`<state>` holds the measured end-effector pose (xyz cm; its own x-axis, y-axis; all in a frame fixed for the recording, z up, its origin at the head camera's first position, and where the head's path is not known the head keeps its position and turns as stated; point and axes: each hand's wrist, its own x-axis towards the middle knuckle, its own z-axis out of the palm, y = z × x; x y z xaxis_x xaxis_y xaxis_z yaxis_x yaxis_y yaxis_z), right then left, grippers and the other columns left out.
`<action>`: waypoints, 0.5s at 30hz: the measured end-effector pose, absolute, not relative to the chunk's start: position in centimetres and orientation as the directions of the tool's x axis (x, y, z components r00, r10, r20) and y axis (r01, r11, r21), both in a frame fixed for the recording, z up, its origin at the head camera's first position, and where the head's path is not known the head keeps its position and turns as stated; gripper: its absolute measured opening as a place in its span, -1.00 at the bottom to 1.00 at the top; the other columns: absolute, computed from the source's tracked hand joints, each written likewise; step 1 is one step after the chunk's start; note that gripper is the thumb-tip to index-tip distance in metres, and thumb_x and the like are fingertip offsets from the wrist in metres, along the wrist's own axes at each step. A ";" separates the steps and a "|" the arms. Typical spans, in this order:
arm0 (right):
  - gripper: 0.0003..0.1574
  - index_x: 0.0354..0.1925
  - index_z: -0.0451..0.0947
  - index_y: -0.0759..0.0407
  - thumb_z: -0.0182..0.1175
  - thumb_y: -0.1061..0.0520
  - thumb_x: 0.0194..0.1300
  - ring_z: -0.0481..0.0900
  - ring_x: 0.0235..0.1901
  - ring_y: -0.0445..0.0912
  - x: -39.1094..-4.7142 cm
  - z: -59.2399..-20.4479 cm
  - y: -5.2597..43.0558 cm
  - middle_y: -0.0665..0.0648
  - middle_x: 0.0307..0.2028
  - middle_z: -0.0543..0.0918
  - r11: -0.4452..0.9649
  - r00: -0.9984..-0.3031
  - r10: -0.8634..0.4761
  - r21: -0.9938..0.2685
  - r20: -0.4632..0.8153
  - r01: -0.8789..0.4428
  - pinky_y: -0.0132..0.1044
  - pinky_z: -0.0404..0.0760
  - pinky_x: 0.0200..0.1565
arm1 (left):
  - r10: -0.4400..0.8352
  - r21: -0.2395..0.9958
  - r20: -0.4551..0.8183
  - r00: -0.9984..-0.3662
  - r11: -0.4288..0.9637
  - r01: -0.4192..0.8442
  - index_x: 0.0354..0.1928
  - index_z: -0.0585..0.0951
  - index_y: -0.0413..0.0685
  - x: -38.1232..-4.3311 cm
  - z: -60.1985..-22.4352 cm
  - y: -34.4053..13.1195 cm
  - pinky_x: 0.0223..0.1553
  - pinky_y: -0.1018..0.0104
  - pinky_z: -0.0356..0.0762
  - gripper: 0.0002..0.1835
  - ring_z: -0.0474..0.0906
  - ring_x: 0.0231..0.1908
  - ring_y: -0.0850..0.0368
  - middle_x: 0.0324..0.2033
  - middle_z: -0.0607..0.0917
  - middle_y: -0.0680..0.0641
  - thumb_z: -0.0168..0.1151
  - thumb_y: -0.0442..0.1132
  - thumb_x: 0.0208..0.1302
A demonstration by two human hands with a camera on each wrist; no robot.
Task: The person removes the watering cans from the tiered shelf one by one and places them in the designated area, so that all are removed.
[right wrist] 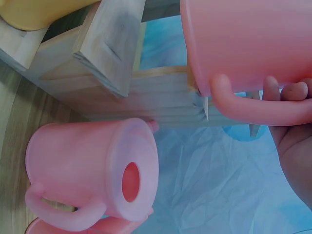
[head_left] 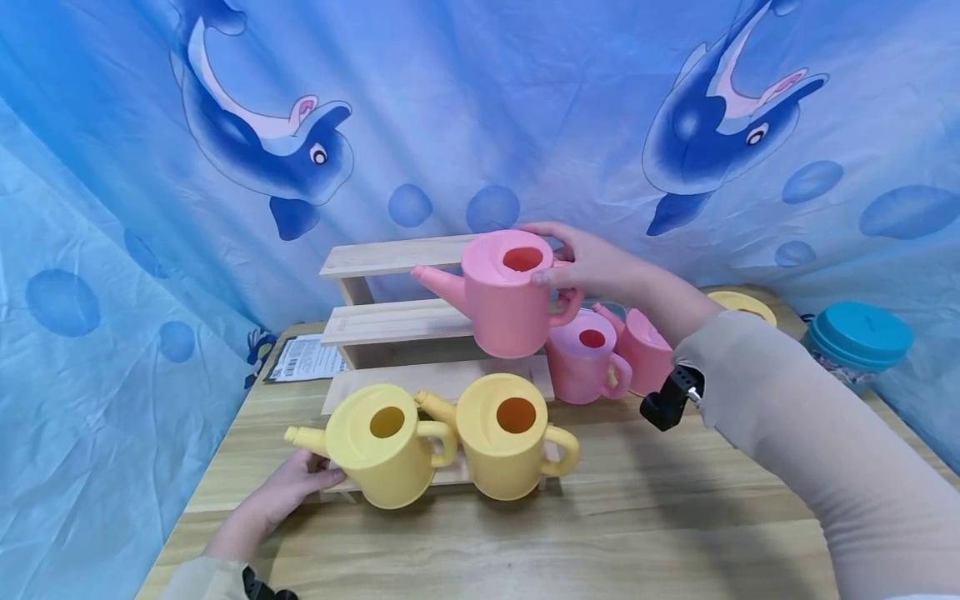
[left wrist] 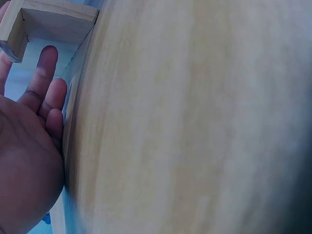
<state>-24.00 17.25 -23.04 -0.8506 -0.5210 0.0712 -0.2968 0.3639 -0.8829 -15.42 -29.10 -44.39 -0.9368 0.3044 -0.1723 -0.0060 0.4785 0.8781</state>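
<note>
My right hand [head_left: 592, 262] grips a pink watering can [head_left: 506, 300] near its handle, holding it upright in front of the upper boards of a tiered wooden stand [head_left: 367, 260]. Its spout points left, and some of my fingers [right wrist: 287, 91] show by the handle in the right wrist view. At the stand's left end, my left hand [head_left: 288, 492] pinches the bottom board, below the spout of a yellow watering can [head_left: 390, 471]. A second yellow watering can [head_left: 502, 458] stands just right of the first on the low board.
Beside the stand at right are another pink watering can [head_left: 573, 367] and a further pink can [head_left: 645, 354]. A yellow item [head_left: 742, 304] and a blue-lidded tub [head_left: 862, 333] stand far right. A printed sheet [head_left: 303, 360] lies left, before a blue dolphin curtain [head_left: 480, 108].
</note>
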 end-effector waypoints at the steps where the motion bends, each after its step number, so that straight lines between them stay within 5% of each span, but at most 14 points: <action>1: -0.11 0.40 0.05 -0.15 0.24 0.01 0.20 0.51 -0.46 0.15 -24.0 -23.1 17.4 0.18 -0.02 0.49 0.358 -0.851 -0.521 -0.887 0.070 -0.292 -0.03 0.60 -0.38 | 0.304 0.878 -0.174 -0.937 0.478 -0.008 0.25 0.25 -0.26 -15.4 -44.4 -29.1 0.06 0.12 0.27 -0.38 0.33 0.02 0.06 0.12 0.41 -0.21 0.22 -0.19 0.22; 7: -0.09 0.40 0.05 -0.12 0.27 0.02 0.19 0.53 -0.29 0.16 -23.8 -23.3 18.2 0.12 0.07 0.46 0.348 -0.860 -0.504 -0.893 0.078 -0.285 -0.01 0.61 -0.31 | 0.316 0.882 -0.161 -0.935 0.471 0.008 0.25 0.25 -0.25 -15.4 -44.5 -29.1 0.05 0.15 0.29 -0.40 0.35 0.01 0.09 0.10 0.42 -0.20 0.20 -0.19 0.24; 15: -0.10 0.39 0.07 -0.21 0.28 -0.01 0.19 0.50 -0.49 0.18 -23.2 -23.4 19.8 0.17 -0.05 0.49 0.429 -0.910 -0.411 -0.868 0.059 -0.250 -0.06 0.61 -0.36 | 0.331 0.887 -0.143 -0.933 0.461 0.028 0.23 0.28 -0.26 -15.4 -44.7 -29.2 0.03 0.23 0.32 -0.44 0.38 -0.01 0.14 0.08 0.44 -0.19 0.19 -0.22 0.24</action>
